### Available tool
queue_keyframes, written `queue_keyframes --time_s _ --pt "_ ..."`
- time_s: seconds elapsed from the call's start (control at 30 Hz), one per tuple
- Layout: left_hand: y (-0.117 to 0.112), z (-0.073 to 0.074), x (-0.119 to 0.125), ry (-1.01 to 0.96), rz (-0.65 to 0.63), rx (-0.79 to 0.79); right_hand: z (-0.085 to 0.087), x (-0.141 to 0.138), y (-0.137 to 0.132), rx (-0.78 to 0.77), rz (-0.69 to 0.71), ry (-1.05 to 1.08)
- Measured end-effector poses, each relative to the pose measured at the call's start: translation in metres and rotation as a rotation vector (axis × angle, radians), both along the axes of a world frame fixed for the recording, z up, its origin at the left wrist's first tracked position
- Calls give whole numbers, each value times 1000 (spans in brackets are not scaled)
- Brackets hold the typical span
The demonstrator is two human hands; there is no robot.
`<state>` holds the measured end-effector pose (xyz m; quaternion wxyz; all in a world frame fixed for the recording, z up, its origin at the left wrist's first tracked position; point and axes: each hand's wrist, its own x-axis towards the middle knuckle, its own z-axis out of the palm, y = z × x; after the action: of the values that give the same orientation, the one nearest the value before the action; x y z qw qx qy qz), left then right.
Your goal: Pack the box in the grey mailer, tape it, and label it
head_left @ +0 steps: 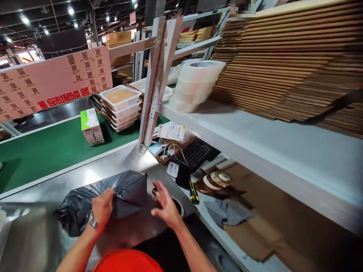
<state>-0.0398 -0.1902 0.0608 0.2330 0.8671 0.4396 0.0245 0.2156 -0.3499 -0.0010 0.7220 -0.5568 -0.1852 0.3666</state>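
Note:
A dark grey plastic mailing bag, bulging with contents I cannot see, lies on the metal worktable. My left hand, with a metal watch at the wrist, has its fingers closed on the upper side of the bag. To the right of the bag, my right hand is raised with its fingers apart and nothing in them. Just behind that hand shows the rim of a roll, mostly covered by the hand.
A green conveyor belt runs behind the table, carrying a small green-and-white box and stacked white baskets. On the right-hand shelf stand tape rolls and flat cardboard. Beneath are a keyboard and a yellow-black cutter.

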Motion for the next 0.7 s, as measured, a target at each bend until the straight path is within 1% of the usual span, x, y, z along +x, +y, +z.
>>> queue_keyframes --time_s 0.03,0.07,0.13,0.17,0.23,0.27,0.33,0.37,0.43,0.47,0.5,0.53,0.57,0.6,0.63,0.67,0.7 --pt "-2 1 1 -9 10 6 14 1 19 65 11 -25" --pt "-2 2 2 -16 15 13 27 -4 38 99 83 -77" --pt "1 7 7 -18 19 26 49 -24 70 130 331 -233" --pt "3 10 9 -18 19 31 55 -36 81 139 466 -329" --pt "6 15 13 -24 30 34 60 -57 93 143 672 -541" --pt "6 18 13 -31 28 31 58 -64 95 133 731 -659" --pt "1 23 5 -116 8 38 49 -70 95 100 783 -903" --pt "-4 25 -4 -215 -3 74 43 -69 95 86 789 -1022" --pt "-16 29 -36 -484 26 233 33 -65 96 90 761 -1216" --pt "-22 29 -58 -617 93 340 28 -64 97 101 731 -1276" --pt "-27 27 -83 -715 193 436 25 -62 100 115 696 -1313" --pt "-30 22 -108 -766 328 494 23 -62 102 129 663 -1330" --pt "-31 15 -132 -778 478 495 22 -62 104 139 637 -1331" --pt "-29 6 -154 -753 595 409 22 -62 106 143 619 -1320" --pt "-24 -6 -170 -729 673 279 22 -63 108 143 606 -1303" --pt "-17 -18 -180 -696 698 126 23 -63 109 141 598 -1281" --pt "-8 -31 -184 -666 676 3 24 -64 110 135 594 -1255"
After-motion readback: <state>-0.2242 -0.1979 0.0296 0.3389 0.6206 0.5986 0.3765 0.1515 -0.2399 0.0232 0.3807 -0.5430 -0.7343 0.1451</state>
